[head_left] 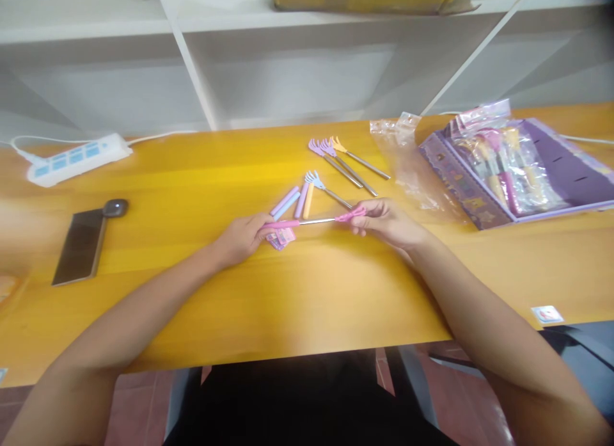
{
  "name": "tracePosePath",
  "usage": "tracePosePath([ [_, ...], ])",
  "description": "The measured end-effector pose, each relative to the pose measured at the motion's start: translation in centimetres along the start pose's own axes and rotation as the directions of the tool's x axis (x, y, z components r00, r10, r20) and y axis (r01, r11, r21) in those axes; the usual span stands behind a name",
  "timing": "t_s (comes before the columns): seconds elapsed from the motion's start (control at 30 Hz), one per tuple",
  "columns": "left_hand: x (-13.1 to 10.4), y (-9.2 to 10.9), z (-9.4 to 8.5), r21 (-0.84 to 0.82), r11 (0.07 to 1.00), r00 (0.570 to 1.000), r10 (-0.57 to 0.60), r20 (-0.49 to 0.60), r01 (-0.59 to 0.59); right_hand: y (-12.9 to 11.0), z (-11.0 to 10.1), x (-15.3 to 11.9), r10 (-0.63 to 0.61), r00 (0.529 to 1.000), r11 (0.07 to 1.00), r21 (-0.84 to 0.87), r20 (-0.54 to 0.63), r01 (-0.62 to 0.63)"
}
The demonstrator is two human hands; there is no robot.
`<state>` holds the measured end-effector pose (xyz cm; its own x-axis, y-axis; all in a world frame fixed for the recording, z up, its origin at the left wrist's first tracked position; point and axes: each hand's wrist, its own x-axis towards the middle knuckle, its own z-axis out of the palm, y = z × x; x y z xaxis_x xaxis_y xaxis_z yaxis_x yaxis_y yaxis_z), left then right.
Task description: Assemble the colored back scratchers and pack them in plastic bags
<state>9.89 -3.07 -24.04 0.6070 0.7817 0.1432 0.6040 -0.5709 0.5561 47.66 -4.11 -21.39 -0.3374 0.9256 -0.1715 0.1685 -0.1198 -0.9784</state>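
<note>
A pink back scratcher (316, 221) with a metal rod stretches level between my two hands. My left hand (244, 237) is closed on its pink handle sleeve, while my right hand (381, 222) pinches the pink claw-shaped head. Just beyond lie loose handle sleeves: a purple one (301, 200), a yellow one (308, 201), a blue one (286, 205) and another purple one (284, 200). Small printed cards (282, 236) sit under the handle. A blue-headed scratcher rod (316, 180) lies behind my right hand, with purple-headed (336, 163) and yellow-headed rods (362, 159) farther back.
At right, a purple display box (472, 196) holds bagged scratchers (508, 171); clear plastic bags (412, 171) lie beside it. To the left are a white power strip (79, 159), a dark phone (79, 246) and a mouse-like dark object (115, 208). Shelving (297, 75) backs the table.
</note>
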Motion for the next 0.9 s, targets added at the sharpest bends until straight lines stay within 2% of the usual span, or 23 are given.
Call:
tracePosePath([
  [0.43,-0.1,0.3,-0.2,-0.003,1.000,1.000,-0.007,0.026,0.007,0.3,0.7,0.3,-0.021,0.998,0.999,0.028,0.056,0.019],
  [0.9,0.0,0.5,-0.2,0.021,1.000,1.000,0.013,0.005,-0.014,0.1,1.3,0.3,-0.002,0.999,0.999,0.038,0.046,0.001],
])
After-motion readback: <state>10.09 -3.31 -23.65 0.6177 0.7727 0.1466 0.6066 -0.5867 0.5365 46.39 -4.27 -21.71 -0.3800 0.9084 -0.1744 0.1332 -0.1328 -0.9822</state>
